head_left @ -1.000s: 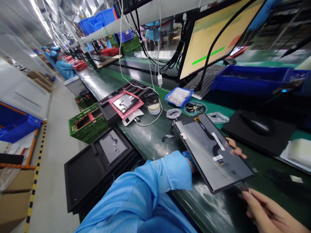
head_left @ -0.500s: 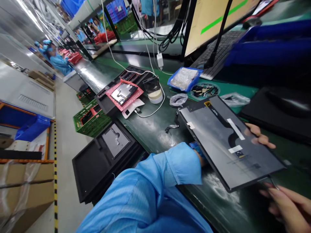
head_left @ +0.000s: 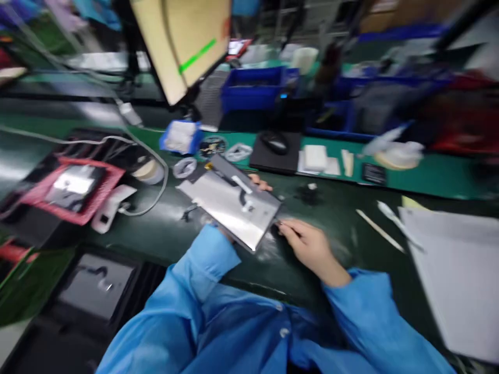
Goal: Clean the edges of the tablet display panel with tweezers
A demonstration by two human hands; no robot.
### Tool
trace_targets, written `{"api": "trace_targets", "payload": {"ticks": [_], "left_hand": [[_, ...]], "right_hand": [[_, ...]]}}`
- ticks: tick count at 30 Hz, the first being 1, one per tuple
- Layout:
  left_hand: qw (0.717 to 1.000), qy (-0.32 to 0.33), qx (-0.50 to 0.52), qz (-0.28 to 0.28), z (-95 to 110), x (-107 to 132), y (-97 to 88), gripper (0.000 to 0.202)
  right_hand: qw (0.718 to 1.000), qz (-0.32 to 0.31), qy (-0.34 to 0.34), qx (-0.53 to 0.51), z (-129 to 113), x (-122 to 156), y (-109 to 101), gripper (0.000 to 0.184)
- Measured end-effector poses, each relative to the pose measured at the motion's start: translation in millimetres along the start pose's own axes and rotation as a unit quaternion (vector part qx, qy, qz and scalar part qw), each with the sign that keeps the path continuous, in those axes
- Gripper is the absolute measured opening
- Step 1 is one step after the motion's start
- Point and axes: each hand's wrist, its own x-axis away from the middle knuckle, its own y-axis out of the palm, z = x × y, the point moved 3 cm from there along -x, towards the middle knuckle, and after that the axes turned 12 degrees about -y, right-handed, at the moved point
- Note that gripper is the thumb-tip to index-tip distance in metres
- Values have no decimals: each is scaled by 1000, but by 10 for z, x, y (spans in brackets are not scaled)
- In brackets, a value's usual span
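A flat display panel (head_left: pixel 230 208), silvery-grey on its upturned back, is held tilted above the bench. It carries a dark flex cable and pale tape strips. My left hand (head_left: pixel 260 182) supports it from below, with fingertips curled over the far edge and the palm hidden. At the panel's right corner, my right hand (head_left: pixel 304 241) is closed in a pinch on a thin metal tool (head_left: pixel 278 223), blurred and mostly covered by the fingers. A small loose flex cable (head_left: pixel 188 212) lies on the bench left of the panel.
A pink bubble-wrap pouch (head_left: pixel 111 176) with another panel sits left, near a black tray (head_left: pixel 35 343). Behind are a blue dish (head_left: pixel 163 141), a mouse (head_left: pixel 275 142) and a monitor (head_left: pixel 187 31). White sheets (head_left: pixel 460 270) and a thin stick (head_left: pixel 380 230) lie right.
My view has swung right and taken in more of the bench, so the panel appears smaller and further left. The left hand keeps its hold; the right hand stays at the panel's corner.
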Motion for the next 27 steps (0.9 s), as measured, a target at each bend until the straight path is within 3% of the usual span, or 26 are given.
{"api": "trace_targets", "payload": {"ticks": [3,5,8,11,17,22,27], "left_hand": [[999,11,25,-43,-137,-150,74,49],[999,19,19,-44,-129,-183,37,49],[999,24,-1,-30,-88,-185,-16,51],[1000,15,-14,-22,-82,-167,-6,52],[997,13,27,-69,-86,-115,92,41],[997,12,25,-72,-74,-129,67,41],[997,16,18,-70,-49,-109,84,40]], "right_hand": [[999,5,28,-28,50,-17,18,29],[999,3,41,-35,70,-1,22,24],[999,-9,7,-32,40,3,-1,18],[999,-22,-16,-28,22,-3,-16,20],[998,-7,34,-55,87,36,31,15],[999,-18,-26,-18,30,-5,-10,19],[999,-10,20,-43,54,17,-7,18]]}}
